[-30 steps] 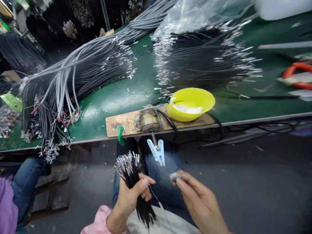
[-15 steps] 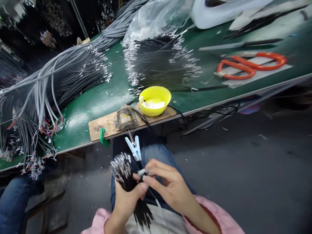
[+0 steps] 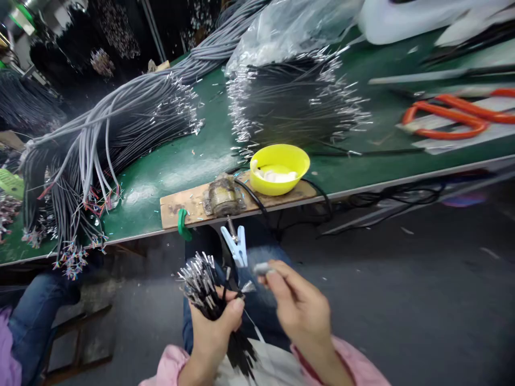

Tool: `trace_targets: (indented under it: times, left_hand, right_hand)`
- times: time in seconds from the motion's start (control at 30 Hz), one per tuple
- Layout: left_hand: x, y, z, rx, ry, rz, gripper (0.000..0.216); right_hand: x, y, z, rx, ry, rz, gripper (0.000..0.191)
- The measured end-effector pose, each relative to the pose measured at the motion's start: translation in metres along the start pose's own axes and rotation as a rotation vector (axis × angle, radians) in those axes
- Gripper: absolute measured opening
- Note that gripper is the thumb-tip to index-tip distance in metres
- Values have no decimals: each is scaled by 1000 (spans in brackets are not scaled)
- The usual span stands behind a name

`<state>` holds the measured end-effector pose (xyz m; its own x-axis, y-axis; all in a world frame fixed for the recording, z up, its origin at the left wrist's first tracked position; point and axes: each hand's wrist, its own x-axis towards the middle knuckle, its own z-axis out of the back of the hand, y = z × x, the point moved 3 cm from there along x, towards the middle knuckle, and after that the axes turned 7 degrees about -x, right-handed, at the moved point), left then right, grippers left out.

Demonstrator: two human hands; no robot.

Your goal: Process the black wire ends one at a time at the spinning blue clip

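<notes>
My left hand is wrapped around a bundle of short black cables with bare silvery ends pointing up. Between its thumb and forefinger, one cable end with a flared silvery shield sticks out to the right. Just right of that, my right hand pinches a small grey piece, smeared by motion, whose kind I cannot make out. Above the hands, a light blue clothespin hangs at the shaft of a small motor on a wooden board.
A yellow bowl with white bits stands on the board, near a green clamp. Black cables and grey cables cover the green table. Orange-handled scissors lie right. Another person's leg shows left.
My right hand has drawn away to the right and slightly up from my left hand, with the small grey piece in its fingers. The view has shifted, so the table appears further right.
</notes>
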<state>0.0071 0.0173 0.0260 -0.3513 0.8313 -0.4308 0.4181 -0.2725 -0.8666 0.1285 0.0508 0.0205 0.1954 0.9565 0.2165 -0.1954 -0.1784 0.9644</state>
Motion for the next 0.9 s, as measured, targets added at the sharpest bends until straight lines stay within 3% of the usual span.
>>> trace_targets:
  times: [0.1, 0.17, 0.23, 0.3, 0.4, 0.53, 0.6, 0.77, 0.9]
  left_hand:
    - [-2, -2, -1, 17, -34, 9, 37]
    - [1, 1, 0, -20, -8, 35, 39]
    - [4, 7, 3, -61, 57, 72, 41]
    - [8, 13, 7, -75, 129, 97, 41]
    - [11, 16, 14, -45, 100, 71, 40]
    - [7, 7, 14, 75, 10, -23, 27]
    - [3, 1, 11, 152, -37, -93, 17]
    - [-2, -9, 6, 218, -38, -244, 16]
    - [-2, -13, 4, 297, -1, -288, 19]
  right_hand:
    - [1, -4, -5, 220, 266, -155, 22]
    - [-1, -4, -9, 319, 373, -213, 24]
    - [-2, -7, -10, 368, 334, -271, 16]
    - [0, -13, -6, 394, 206, -316, 14]
    - [5, -21, 1, 371, 90, -334, 17]
    - [6, -15, -7, 238, 354, -199, 16]
    - [3, -9, -14, 187, 419, -129, 19]
    - [-2, -1, -23, 112, 298, -69, 37]
    - [4, -4, -23, 74, 301, -122, 46]
